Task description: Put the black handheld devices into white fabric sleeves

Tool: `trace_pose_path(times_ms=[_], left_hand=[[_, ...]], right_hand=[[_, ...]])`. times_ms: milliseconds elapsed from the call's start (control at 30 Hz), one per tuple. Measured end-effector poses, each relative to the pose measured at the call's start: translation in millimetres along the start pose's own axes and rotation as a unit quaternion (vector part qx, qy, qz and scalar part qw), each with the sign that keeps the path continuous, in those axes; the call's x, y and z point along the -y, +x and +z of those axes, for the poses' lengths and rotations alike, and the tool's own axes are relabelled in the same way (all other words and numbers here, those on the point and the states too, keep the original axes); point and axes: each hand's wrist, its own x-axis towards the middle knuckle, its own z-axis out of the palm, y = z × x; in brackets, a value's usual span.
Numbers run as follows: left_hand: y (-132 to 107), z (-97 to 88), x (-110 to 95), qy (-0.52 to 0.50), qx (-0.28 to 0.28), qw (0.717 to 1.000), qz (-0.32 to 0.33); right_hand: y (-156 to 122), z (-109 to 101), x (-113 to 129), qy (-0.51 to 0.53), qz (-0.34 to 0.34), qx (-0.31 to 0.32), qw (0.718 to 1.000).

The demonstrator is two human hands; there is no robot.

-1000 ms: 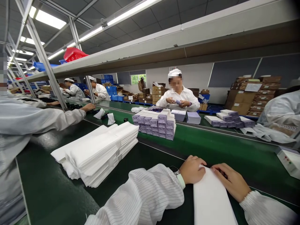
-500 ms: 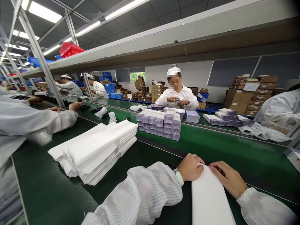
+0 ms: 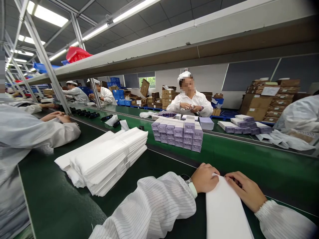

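A narrow stack of white, paper-like sleeves [image 3: 226,212] lies lengthwise before me on the dark green worktop, its near end cut off by the frame. My left hand [image 3: 204,178] is closed over the far left corner of this stack, thumb on top. At the far right corner, my right hand [image 3: 245,190] has its fingers curled in, with thumb and fingertips at the stack's edge. What exactly lies between its fingertips is hidden. Left of my left sleeve rests a thicker pile of similar white sleeves [image 3: 107,156], some bundled with a clear band.
Stacked purple-and-white boxes [image 3: 178,134] stand on the green conveyor belt [image 3: 236,162] beyond my hands. A co-worker [image 3: 190,99] sits opposite, and another person's sleeve [image 3: 37,127] reaches in at left. Small black devices [image 3: 86,113] line the belt. A long shelf [image 3: 154,49] runs overhead.
The stacked purple boxes have shifted right along the belt. The left co-worker's hands have drawn together, and the person opposite has moved their hands. Both my hands stay at the far end of the sleeves.
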Motion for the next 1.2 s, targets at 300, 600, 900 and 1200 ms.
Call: trace_pose_path(times_ms=[300,600,900,1200], left_hand=[[1,-2.2,-2,0.002,0.005,1.000,0.003],[-1,-5.2,-4,0.003,0.010,1.000,-0.001],[1,-10.1,-5,-0.003,0.006,1.000,-0.017],[8,-18.9,0,-0.052,0.064,0.996,-0.013]], right_hand=[[1,0,-3,-0.001,-0.017,0.005,1.000],[-3,0,3,0.002,-0.016,-0.007,1.000],[3,0,7,0.018,-0.046,-0.031,0.998],[7,-1,18,0.012,-0.027,-0.086,0.996]])
